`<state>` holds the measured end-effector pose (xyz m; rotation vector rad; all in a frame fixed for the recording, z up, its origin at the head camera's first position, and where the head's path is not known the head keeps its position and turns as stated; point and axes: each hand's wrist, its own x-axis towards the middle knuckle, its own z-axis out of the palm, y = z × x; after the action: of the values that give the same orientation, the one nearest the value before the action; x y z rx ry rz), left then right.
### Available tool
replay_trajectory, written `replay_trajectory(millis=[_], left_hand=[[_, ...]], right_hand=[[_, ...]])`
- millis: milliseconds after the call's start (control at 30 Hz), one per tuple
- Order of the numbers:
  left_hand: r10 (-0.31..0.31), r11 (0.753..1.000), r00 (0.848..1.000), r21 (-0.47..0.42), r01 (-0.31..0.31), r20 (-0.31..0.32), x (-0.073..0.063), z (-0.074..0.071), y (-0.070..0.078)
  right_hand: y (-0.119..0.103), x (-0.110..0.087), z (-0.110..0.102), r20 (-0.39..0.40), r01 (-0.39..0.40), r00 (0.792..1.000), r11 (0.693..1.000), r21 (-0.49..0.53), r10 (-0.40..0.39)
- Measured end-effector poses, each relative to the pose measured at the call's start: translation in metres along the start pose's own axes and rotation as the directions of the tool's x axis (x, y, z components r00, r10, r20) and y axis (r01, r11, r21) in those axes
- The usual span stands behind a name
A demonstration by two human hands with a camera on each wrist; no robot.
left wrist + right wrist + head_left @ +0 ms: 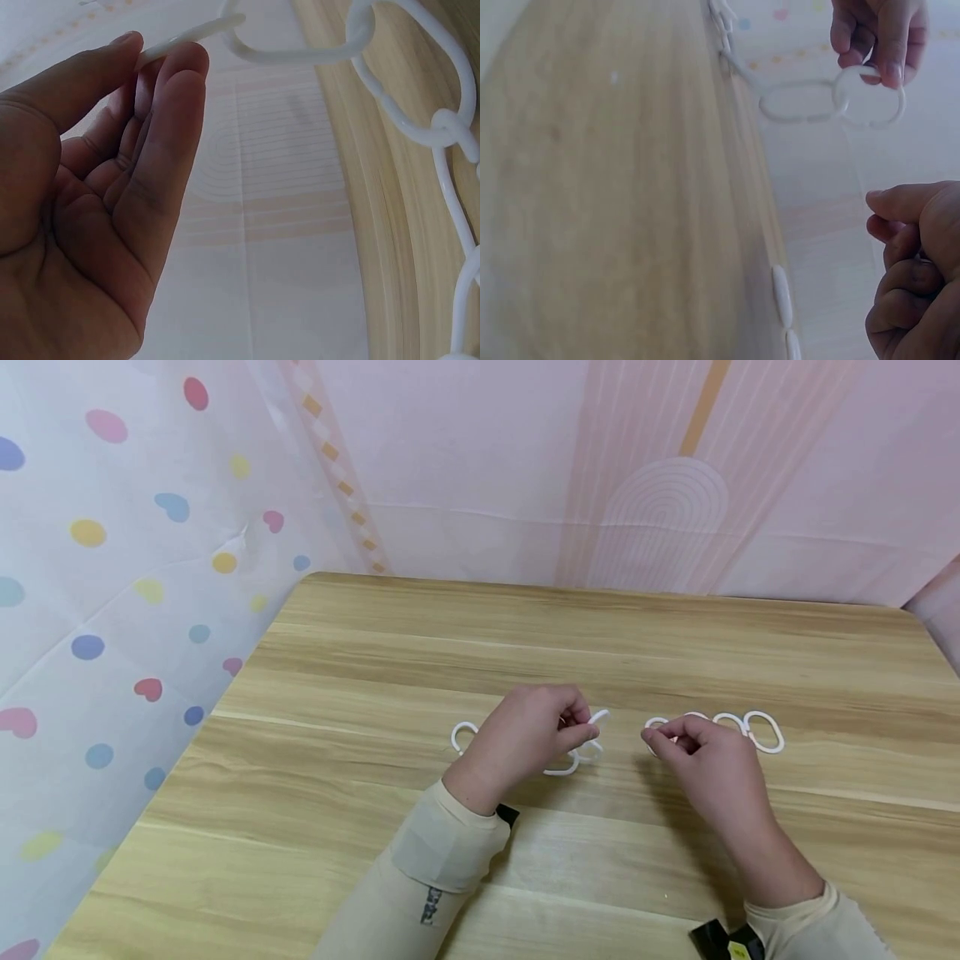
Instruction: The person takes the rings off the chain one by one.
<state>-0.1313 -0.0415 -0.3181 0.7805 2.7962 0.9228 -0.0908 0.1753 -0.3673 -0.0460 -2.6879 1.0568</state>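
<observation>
My left hand pinches a white plastic chain link between thumb and fingertips, above the table. Joined to it, a chain of several white links hangs down in the left wrist view; part of it lies beneath the hand, with one link showing at its left. To the right, my right hand hovers over a row of white links. Its fingers are curled and the thumb is close to the index finger, with nothing visible between them. The hand partly covers the row.
The wood-grain table has rounded far corners. Behind it hangs a pink patterned cloth, and a white cloth with coloured dots borders the left side. Black devices sit at both wrists.
</observation>
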Motion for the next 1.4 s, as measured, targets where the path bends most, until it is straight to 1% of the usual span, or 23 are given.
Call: replay_trajectory(millis=[167,333,433,567,800,933,1033,1167,1300,1400], left_hand=[[0.011,1.0,1.0,0.004,-0.011,0.012,0.0,0.001,0.002],[0.023,1.0,1.0,0.009,-0.023,0.014,0.0,0.001,0.002],[0.037,0.999,0.999,0.005,-0.037,0.015,0.001,0.001,0.002],[0.044,0.999,0.999,-0.01,-0.044,0.023,0.001,0.001,0.002],[0.055,0.998,0.998,-0.044,-0.054,0.031,0.002,0.003,0.003],[0.06,0.998,0.998,-0.035,-0.058,0.036,0.003,0.005,0.003],[0.062,0.998,0.997,-0.029,-0.061,0.037,0.002,0.006,0.004],[0.064,0.997,0.997,-0.043,-0.063,0.039,0.002,0.008,0.005],[0.076,0.996,0.996,-0.045,-0.074,0.037,0.003,0.009,0.005],[0.089,0.995,0.995,-0.047,-0.088,0.034,0.004,0.011,0.006]], right_hand=[[-0.01,-0.007,0.005,-0.019,0.048,0.999,0.998,0.035,-0.048],[-0.017,-0.011,0.009,-0.034,0.115,0.993,0.992,0.049,-0.114],[-0.018,-0.012,0.01,-0.038,0.126,0.991,0.991,0.047,-0.124],[-0.02,-0.014,0.011,-0.017,0.124,0.992,0.989,0.075,-0.123],[-0.026,-0.02,0.017,-0.029,0.201,0.98,0.971,0.13,-0.199],[-0.03,-0.024,0.021,-0.029,0.211,0.978,0.965,0.157,-0.209],[-0.031,-0.025,0.024,-0.048,0.234,0.972,0.959,0.157,-0.229],[-0.03,-0.025,0.026,-0.072,0.257,0.966,0.955,0.151,-0.248],[-0.029,-0.024,0.026,-0.088,0.261,0.964,0.955,0.143,-0.25],[-0.029,-0.024,0.027,-0.103,0.249,0.966,0.956,0.155,-0.236]])
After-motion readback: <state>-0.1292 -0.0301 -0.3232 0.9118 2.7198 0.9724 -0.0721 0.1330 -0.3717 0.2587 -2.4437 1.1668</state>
